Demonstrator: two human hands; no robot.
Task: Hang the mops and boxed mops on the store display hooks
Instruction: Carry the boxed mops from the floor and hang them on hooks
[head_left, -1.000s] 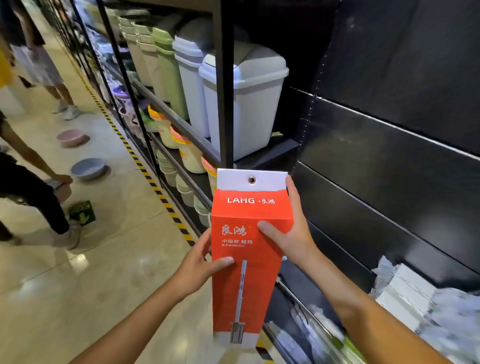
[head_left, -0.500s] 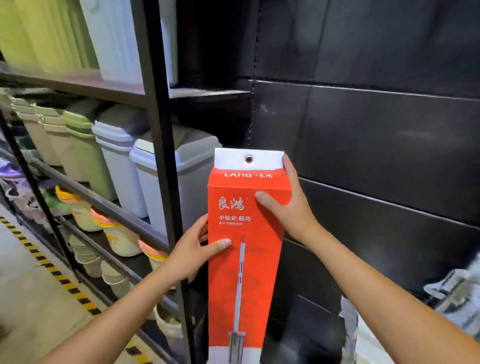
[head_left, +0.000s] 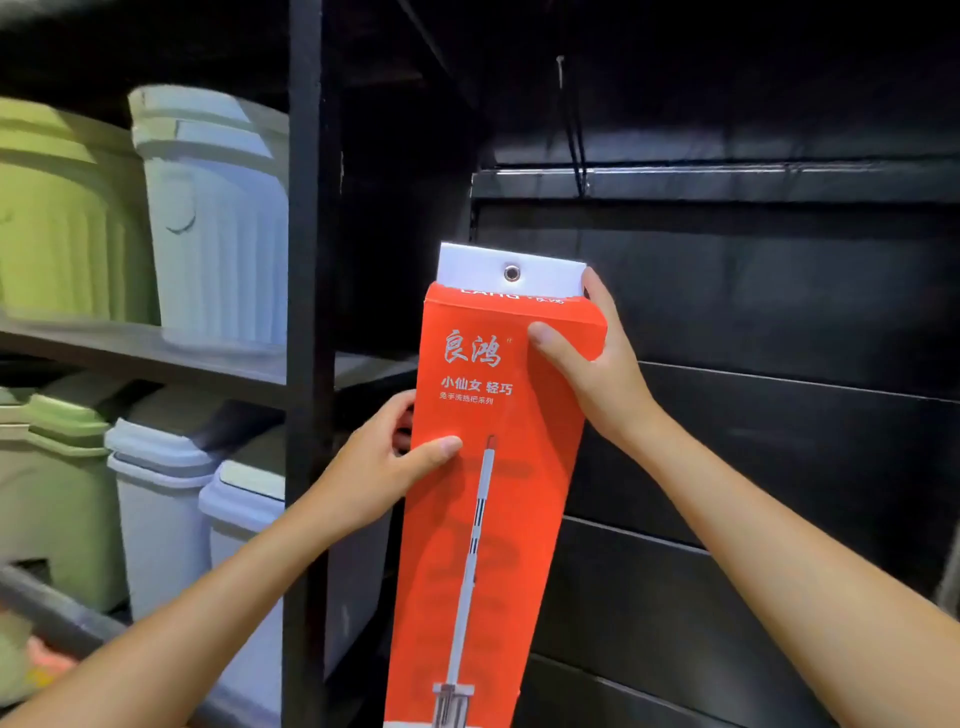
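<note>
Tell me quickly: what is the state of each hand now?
Left hand: closed, holding the orange box by its left edge.
Right hand: closed, holding the box near its top right corner.

A dark upper shelf (head_left: 156, 358) carries a green ribbed bin (head_left: 62, 223) with a pale ribbed bin (head_left: 218, 223) just beside it. On the lower shelf (head_left: 57, 605) stand lidded trash cans side by side, one green (head_left: 52, 499) and two pale (head_left: 156, 525).

Both hands hold a tall orange mop box (head_left: 483, 519) upright before a black slatted wall panel (head_left: 753, 291): the left hand (head_left: 374, 467) grips its left edge, the right hand (head_left: 592, 374) its upper right corner; a thin hook (head_left: 571, 124) juts out above, pale bins (head_left: 208, 218) shelved left
</note>
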